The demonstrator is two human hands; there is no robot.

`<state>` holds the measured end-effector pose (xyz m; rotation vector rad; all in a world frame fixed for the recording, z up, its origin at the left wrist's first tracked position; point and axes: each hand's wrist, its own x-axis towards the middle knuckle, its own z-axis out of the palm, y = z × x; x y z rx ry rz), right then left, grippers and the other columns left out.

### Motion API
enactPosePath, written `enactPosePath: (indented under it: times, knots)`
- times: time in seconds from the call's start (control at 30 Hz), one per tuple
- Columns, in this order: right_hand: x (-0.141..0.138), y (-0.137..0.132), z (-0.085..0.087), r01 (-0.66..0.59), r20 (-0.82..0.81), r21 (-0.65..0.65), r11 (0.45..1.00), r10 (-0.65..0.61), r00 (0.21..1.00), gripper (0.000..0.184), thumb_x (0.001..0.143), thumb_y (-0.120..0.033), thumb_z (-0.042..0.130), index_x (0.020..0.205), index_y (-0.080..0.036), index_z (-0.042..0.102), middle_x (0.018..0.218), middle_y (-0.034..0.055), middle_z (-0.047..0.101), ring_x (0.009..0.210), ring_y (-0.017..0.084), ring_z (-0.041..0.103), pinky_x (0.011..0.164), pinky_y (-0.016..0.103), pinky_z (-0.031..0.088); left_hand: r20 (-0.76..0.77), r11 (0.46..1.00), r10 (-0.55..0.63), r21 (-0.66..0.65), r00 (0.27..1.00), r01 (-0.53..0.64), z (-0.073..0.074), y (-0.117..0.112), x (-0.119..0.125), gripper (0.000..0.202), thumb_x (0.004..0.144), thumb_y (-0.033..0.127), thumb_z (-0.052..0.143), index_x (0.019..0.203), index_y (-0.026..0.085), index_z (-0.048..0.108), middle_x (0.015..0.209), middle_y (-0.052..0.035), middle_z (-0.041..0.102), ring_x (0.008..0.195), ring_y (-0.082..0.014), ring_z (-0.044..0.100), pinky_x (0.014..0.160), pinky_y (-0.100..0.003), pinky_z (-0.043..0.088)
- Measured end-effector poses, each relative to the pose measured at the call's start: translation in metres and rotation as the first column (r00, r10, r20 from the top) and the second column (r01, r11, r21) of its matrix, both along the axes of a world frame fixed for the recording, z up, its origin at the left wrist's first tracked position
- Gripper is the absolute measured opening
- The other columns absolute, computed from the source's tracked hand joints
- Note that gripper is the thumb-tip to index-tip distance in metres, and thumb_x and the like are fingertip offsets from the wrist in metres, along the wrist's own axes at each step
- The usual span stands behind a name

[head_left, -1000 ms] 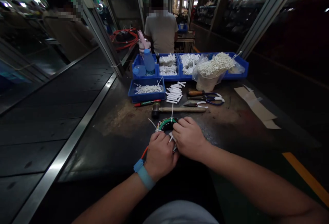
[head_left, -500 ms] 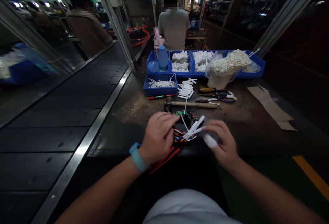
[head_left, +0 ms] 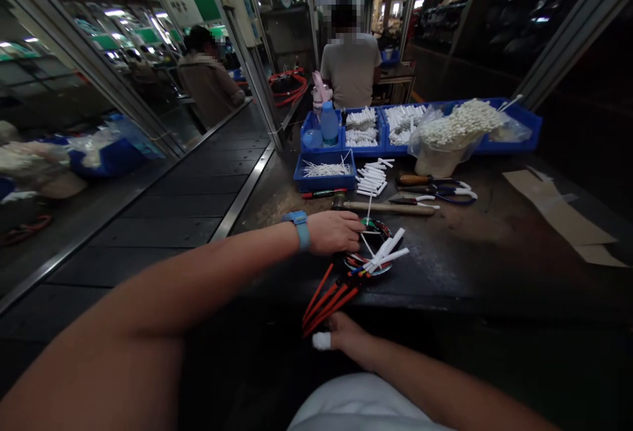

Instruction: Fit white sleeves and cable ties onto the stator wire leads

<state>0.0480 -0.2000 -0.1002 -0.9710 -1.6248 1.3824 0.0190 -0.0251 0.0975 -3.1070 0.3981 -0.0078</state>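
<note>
My left hand (head_left: 333,231), with a blue wristband, reaches across the dark workbench (head_left: 469,246) and grips the left rim of a round wound coil (head_left: 370,250) with green and black windings. White sleeves (head_left: 388,256) stick out of the coil to the right, and red wires (head_left: 329,299) trail from it over the bench's near edge. My right hand (head_left: 341,339) is low, below the bench edge, touching the ends of the red wires; one finger is wrapped in white tape and its other fingers are hidden.
A hammer (head_left: 383,207), scissors (head_left: 440,190), a red pen (head_left: 324,192) and loose white tubes (head_left: 373,177) lie behind the coil. Blue bins (head_left: 324,174) of white parts line the back. A conveyor (head_left: 173,200) runs at left. Two people work beyond.
My right hand left the coil and dropped below the bench edge to the red wires. My left hand stretched forward onto the coil's left rim. The view swung left.
</note>
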Motion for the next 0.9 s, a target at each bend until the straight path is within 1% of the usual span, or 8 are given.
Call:
enactPosePath:
  times: [0.13,0.23,0.37,0.47,0.57,0.67,0.73,0.9]
  knots:
    - [-0.008,-0.003,0.009,0.016,-0.219,-0.161,0.987,-0.052,0.974,0.050,0.061,-0.058,0.062,0.107,-0.038,0.056,0.097,-0.0053,0.064,0.090,0.026,0.063,0.074,0.040,0.053,-0.036,0.998,-0.006,0.068,0.999,0.008,-0.006,-0.005,-0.001,0.015,0.068,0.013,0.058,0.073,0.026,0.063,0.076,-0.0035,0.068,0.088,-0.0200,0.059,0.097,-0.032,0.036]
    - [0.013,-0.021,0.022,0.019,-0.315,-0.244,0.970,-0.098,0.944,0.046,0.059,-0.064,0.065,0.084,-0.027,0.056,0.083,0.0002,0.064,0.084,0.026,0.063,0.074,0.040,0.050,-0.013,0.985,0.135,0.105,0.991,-0.133,-0.009,-0.022,-0.003,0.007,0.073,0.026,0.060,0.075,0.021,0.064,0.072,-0.0059,0.067,0.077,-0.0210,0.060,0.091,-0.036,0.039]
    - [0.088,-0.044,0.060,0.130,-0.331,-0.401,0.907,-0.275,0.903,0.033,0.085,-0.054,0.051,0.084,-0.021,0.045,0.052,-0.0046,0.044,0.047,0.013,0.047,0.053,0.026,0.043,0.063,0.820,0.564,0.075,0.824,-0.567,-0.020,-0.051,0.010,0.029,0.075,0.044,0.060,0.075,0.016,0.065,0.069,-0.0093,0.067,0.072,-0.0243,0.062,0.071,-0.037,0.045]
    - [0.167,-0.037,0.096,0.423,-0.147,-0.532,0.733,-0.572,0.807,0.042,0.077,-0.053,0.064,0.096,-0.018,0.049,0.051,-0.0090,0.032,0.038,0.007,0.027,0.040,0.018,0.025,0.102,0.706,0.701,0.040,0.706,-0.707,-0.032,-0.063,0.026,0.039,0.080,0.050,0.053,0.080,0.012,0.064,0.071,-0.0126,0.067,0.071,-0.0274,0.063,0.063,-0.038,0.045]
    - [0.224,-0.016,0.118,0.562,0.263,-0.319,0.763,-0.499,0.826,0.042,0.078,-0.051,0.062,0.106,-0.019,0.056,0.061,-0.0026,0.047,0.044,0.011,0.040,0.041,0.020,0.030,0.149,0.627,0.774,-0.051,0.615,-0.777,-0.043,-0.068,0.031,0.038,0.081,0.050,0.053,0.086,0.013,0.061,0.077,-0.0109,0.066,0.074,-0.0269,0.062,0.062,-0.038,0.046]
    - [0.238,-0.003,0.124,0.540,0.636,0.077,0.838,-0.459,0.621,0.036,0.081,-0.045,0.056,0.106,-0.019,0.062,0.088,0.0071,0.061,0.077,0.025,0.058,0.065,0.033,0.047,0.271,0.590,0.803,-0.232,0.531,-0.773,-0.056,-0.074,0.027,0.034,0.078,0.043,0.062,0.099,0.016,0.058,0.086,-0.0082,0.066,0.083,-0.0252,0.059,0.073,-0.039,0.048]
    - [0.228,0.000,0.127,0.452,0.631,0.341,0.824,-0.557,0.540,0.042,0.082,-0.043,0.056,0.117,-0.019,0.056,0.112,0.0111,0.056,0.099,0.030,0.055,0.082,0.041,0.046,0.356,0.587,0.803,-0.337,0.478,-0.736,-0.065,-0.077,0.025,0.035,0.077,0.037,0.064,0.104,0.017,0.056,0.090,-0.0072,0.066,0.088,-0.0243,0.057,0.084,-0.041,0.046]
    - [0.199,0.029,0.144,0.153,0.429,0.641,0.752,-0.517,0.741,0.036,0.091,-0.017,0.038,0.123,-0.020,0.052,0.127,0.0105,0.047,0.117,0.023,0.044,0.097,0.041,0.039,0.414,0.572,0.812,-0.426,0.411,-0.701,-0.073,-0.082,0.025,0.028,0.079,0.028,0.059,0.105,0.017,0.056,0.090,-0.0059,0.066,0.085,-0.0236,0.054,0.081,-0.041,0.044]
